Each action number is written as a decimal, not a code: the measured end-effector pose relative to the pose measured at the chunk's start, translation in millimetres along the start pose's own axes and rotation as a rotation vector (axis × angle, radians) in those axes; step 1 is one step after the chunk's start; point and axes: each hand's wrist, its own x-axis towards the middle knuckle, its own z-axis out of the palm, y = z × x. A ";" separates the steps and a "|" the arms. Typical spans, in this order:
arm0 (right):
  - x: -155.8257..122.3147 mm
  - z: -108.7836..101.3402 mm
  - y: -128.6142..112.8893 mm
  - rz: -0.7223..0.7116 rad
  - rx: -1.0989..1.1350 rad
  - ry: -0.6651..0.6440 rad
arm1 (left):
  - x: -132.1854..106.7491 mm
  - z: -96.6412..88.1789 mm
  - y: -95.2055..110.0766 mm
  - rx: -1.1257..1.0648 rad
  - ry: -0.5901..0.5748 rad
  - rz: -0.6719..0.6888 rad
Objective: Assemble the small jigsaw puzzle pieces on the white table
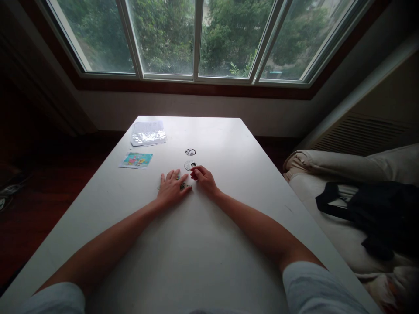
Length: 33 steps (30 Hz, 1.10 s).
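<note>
My left hand (pixel 173 187) lies palm down on the white table, fingers spread. Under and between its fingers show small dark-and-green patterned pieces (pixel 183 186), mostly covered, so their kind is unclear. Close beside it, my right hand (pixel 203 178) has its thumb and fingertips pressed together; what they hold, if anything, is too small to make out. Just beyond these fingertips is a pale round disc (pixel 189 165) with a dark spot. Farther back lies a second round piece (pixel 190 151) with a black-and-white picture.
On the table (pixel 209 261), a colourful printed card (pixel 135 160) and a clear plastic packet with paper (pixel 149 133) lie at the left. To the right stands a pale couch (pixel 307 196) with a dark bag or garment (pixel 386 213) on it. A window (pixel 196 39) is beyond the table.
</note>
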 end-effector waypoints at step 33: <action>1.1 0.2 2.3 0.014 0.010 -0.032 | 9.2 -8.0 -34.8 -0.194 -0.020 0.274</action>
